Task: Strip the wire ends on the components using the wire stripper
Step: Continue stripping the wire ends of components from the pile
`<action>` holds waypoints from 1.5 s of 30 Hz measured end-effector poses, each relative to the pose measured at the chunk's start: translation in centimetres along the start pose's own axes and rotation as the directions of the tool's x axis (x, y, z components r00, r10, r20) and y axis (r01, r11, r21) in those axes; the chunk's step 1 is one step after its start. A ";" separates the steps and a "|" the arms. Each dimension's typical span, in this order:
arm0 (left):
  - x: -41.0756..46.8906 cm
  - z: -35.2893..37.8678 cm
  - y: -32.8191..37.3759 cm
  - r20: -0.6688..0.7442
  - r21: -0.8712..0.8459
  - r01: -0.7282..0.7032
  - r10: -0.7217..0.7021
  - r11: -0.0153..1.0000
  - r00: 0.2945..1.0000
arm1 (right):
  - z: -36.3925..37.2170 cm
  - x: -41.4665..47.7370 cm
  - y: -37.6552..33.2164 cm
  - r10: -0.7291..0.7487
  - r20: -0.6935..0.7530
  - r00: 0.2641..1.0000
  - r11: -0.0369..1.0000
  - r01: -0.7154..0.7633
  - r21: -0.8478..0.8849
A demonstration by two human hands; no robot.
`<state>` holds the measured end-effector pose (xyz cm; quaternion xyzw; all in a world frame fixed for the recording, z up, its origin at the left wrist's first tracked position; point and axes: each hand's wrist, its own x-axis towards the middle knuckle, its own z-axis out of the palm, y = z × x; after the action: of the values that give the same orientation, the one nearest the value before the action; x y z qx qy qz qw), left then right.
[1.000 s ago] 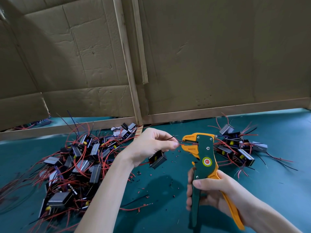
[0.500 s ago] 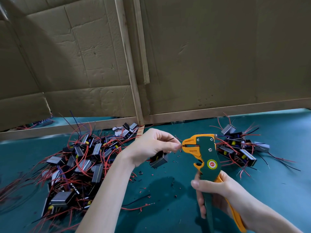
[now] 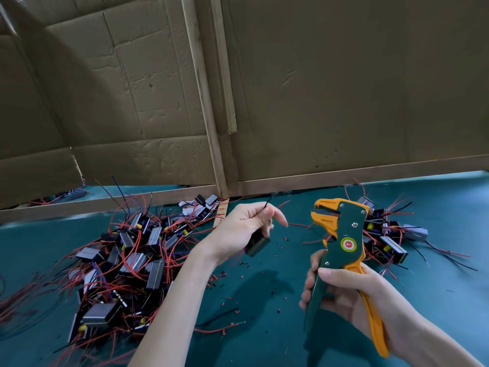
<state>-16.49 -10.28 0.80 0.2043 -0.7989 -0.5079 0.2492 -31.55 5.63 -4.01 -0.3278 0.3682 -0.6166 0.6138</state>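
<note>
Now I'm pinching a black wire in my left hand at frame centre, its component dangling below, so the end is sticking free for the wire stripper, which my right hand is gripping by both handles, centre right.

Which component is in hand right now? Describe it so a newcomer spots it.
On the teal mat, between the large pile at left and the small pile at right, find the left hand. The component shows just below that hand, which pinches its black wire; it alone is held clear of both piles.
</note>
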 end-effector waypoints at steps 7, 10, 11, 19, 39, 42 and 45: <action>-0.1 0.7 0.8 -0.133 0.197 0.112 -0.087 0.974 0.987 | -0.1 0.1 0.0 0.023 0.013 1.000 0.999 -0.023 -0.022; -0.2 0.7 1.3 -0.137 0.196 0.065 -0.038 0.978 0.990 | 0.2 -0.1 -0.1 0.018 0.020 1.000 0.999 -0.017 -0.043; -0.2 0.7 1.4 -0.126 0.182 0.040 -0.017 0.983 0.992 | 0.3 -0.1 -0.1 0.014 0.017 1.000 0.999 -0.013 -0.051; -0.7 0.8 2.4 0.055 0.103 0.010 -0.016 0.995 0.998 | 0.5 -0.1 -0.4 0.029 0.023 0.999 0.998 -0.028 -0.062; -0.5 0.4 1.8 0.206 0.016 0.029 -0.031 0.999 0.978 | -0.6 0.2 0.2 0.079 0.162 0.984 0.983 -0.049 -0.178; -0.6 0.2 1.8 0.226 -0.004 0.022 -0.021 1.000 0.974 | -0.7 -0.1 0.3 0.086 0.137 0.987 0.976 -0.056 -0.212; -0.7 0.0 1.7 0.235 -0.015 0.026 -0.022 1.000 0.972 | -0.3 -0.4 0.5 0.078 0.079 0.994 0.969 -0.057 -0.241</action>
<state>-16.09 -9.16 2.26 0.1502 -0.8156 -0.5387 0.1486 -31.54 6.08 -4.58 -0.4133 0.4231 -0.5315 0.6064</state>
